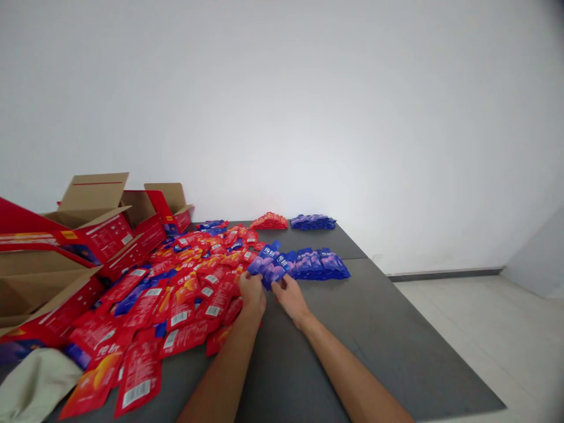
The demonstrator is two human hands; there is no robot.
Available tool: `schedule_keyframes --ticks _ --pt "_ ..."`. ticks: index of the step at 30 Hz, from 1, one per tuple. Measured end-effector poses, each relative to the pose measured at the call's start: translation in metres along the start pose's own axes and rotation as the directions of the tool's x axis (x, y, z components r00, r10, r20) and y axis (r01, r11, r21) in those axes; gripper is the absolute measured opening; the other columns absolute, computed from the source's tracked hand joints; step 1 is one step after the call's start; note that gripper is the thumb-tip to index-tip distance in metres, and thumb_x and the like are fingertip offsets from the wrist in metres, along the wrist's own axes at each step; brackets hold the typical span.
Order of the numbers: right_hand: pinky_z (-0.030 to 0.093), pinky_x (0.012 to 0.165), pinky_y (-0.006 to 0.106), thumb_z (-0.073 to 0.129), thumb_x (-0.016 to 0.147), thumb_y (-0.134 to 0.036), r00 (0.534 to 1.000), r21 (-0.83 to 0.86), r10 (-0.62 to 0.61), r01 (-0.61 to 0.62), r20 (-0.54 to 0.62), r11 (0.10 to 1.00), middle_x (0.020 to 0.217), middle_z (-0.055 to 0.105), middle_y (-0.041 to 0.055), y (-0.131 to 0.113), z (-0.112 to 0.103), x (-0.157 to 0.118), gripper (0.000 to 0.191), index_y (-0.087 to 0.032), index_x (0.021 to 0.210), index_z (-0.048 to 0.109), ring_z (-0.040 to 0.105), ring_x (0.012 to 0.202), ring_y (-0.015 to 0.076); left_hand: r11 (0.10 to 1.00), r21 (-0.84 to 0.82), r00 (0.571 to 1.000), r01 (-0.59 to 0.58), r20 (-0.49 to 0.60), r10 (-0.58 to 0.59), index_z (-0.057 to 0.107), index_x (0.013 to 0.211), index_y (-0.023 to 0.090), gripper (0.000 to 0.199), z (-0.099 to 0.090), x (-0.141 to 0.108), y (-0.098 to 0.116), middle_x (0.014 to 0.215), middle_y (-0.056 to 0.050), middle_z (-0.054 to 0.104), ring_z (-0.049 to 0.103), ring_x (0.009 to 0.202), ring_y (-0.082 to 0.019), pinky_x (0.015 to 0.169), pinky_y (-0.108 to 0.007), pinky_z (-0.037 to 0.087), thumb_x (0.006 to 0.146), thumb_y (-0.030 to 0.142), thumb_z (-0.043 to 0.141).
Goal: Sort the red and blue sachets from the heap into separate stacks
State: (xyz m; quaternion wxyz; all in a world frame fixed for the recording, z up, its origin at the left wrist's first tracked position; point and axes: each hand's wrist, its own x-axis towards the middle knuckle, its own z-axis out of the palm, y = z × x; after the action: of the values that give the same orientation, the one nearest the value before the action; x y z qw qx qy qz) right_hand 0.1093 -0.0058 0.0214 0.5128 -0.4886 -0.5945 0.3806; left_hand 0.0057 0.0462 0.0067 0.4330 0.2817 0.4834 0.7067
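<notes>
Two blue spouted pouches with purple fruit prints overlap in front of me. My left hand (252,292) pinches the lower edge of the left blue pouch (264,258). The lower corner of the right blue pouch (276,271) is between the fingers of my right hand (289,298). Just beyond and to the right lies a row of overlapping blue pouches (324,264). Left of my hands spreads a loose heap of red pouches (183,294) with some blue ones mixed in. My fingertips are partly hidden behind the pouches.
Several open red cartons (106,235) with brown flaps stand at the left. At the table's far end sit a stack of red pouches (269,221) and a stack of blue ones (312,222). A pale cloth (39,382) lies near left. The dark table (396,352) ends at the right.
</notes>
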Motion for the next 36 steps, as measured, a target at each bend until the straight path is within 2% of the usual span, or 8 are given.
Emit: schedule_keyframes --ticks 6,8,11,14,18,25,32,36 --pt "0.048 0.053 0.025 0.049 0.088 -0.038 0.995 0.118 0.075 -0.068 -0.061 0.991 0.086 0.065 0.0043 0.004 -0.014 0.004 0.026 -0.021 0.105 0.059 0.061 0.069 0.0180 0.955 -0.219 0.979 0.197 0.089 -0.182 0.055 0.082 0.018 0.020 0.004 -0.018 0.004 0.075 0.000 0.062 0.064 0.069 -0.013 0.073 -0.035 0.058 0.065 0.007 0.056" --pt "0.049 0.052 0.026 0.049 0.087 -0.040 0.991 0.122 0.094 -0.081 -0.098 0.989 0.091 0.067 0.0061 0.004 -0.033 0.010 0.028 -0.021 0.106 0.058 0.064 0.070 0.0193 0.929 -0.278 0.969 0.243 0.108 -0.221 0.056 0.081 0.018 0.019 0.001 -0.020 0.008 0.076 -0.001 0.064 0.064 0.071 -0.013 0.077 -0.038 0.059 0.066 0.005 0.056" --pt "0.047 0.050 0.026 0.049 0.086 -0.042 0.974 -0.021 0.109 -0.115 -0.197 0.993 0.081 0.067 0.0064 0.007 -0.076 0.023 0.029 -0.018 0.099 0.060 0.065 0.063 0.0200 0.903 -0.292 0.949 0.315 0.119 -0.292 0.057 0.079 0.018 0.019 -0.004 -0.020 0.011 0.075 -0.001 0.065 0.064 0.071 -0.013 0.078 -0.040 0.059 0.067 0.004 0.056" --pt "0.044 0.050 0.025 0.051 0.085 -0.043 0.949 -0.251 0.048 -0.131 -0.311 0.959 0.070 0.066 0.0051 0.017 -0.119 0.036 0.032 -0.016 0.094 0.065 0.064 0.057 0.0193 0.882 -0.257 0.919 0.395 0.105 -0.380 0.059 0.081 0.018 0.020 -0.005 -0.019 0.007 0.077 -0.001 0.067 0.064 0.069 -0.011 0.071 -0.030 0.056 0.068 0.003 0.057" --pt "0.048 0.056 0.027 0.054 0.084 -0.047 0.905 -0.345 0.019 -0.182 -0.426 0.921 0.078 0.072 0.0065 0.035 -0.151 0.045 0.045 -0.014 0.112 0.066 0.066 0.058 0.0194 0.884 -0.204 0.905 0.422 0.040 -0.423 0.060 0.081 0.016 0.020 -0.002 -0.019 -0.001 0.072 0.001 0.064 0.059 0.058 -0.007 0.057 -0.018 0.044 0.068 0.001 0.061" --pt "0.050 0.063 0.028 0.056 0.084 -0.044 0.878 -0.425 0.035 -0.266 -0.477 0.865 0.075 0.073 0.0067 0.045 -0.160 0.048 0.044 -0.012 0.112 0.070 0.068 0.058 0.0188 0.874 -0.239 0.906 0.423 0.144 -0.399 0.056 0.082 0.016 0.026 -0.002 -0.024 0.000 0.071 0.000 0.064 0.063 0.064 -0.010 0.067 -0.025 0.052 0.067 -0.004 0.065" --pt "0.050 0.059 0.027 0.058 0.083 -0.044 0.851 -0.360 0.099 -0.321 -0.516 0.876 0.072 0.073 0.0059 0.040 -0.161 0.049 0.041 -0.014 0.108 0.071 0.066 0.052 0.0175 0.912 -0.226 0.930 0.342 0.224 -0.292 0.057 0.120 0.025 0.064 0.000 -0.035 0.001 0.097 -0.004 0.068 0.067 0.080 -0.014 0.081 -0.038 0.058 0.065 -0.008 0.064" --pt "0.049 0.056 0.026 0.057 0.083 -0.047 0.849 -0.358 0.097 -0.319 -0.520 0.878 0.066 0.071 0.0044 0.041 -0.163 0.048 0.040 -0.015 0.102 0.071 0.065 0.051 0.0180 0.922 -0.208 0.923 0.327 0.277 -0.266 0.053 0.131 0.028 0.074 -0.001 -0.038 0.002 0.108 -0.006 0.067 0.067 0.086 -0.014 0.085 -0.039 0.058 0.067 -0.006 0.066"
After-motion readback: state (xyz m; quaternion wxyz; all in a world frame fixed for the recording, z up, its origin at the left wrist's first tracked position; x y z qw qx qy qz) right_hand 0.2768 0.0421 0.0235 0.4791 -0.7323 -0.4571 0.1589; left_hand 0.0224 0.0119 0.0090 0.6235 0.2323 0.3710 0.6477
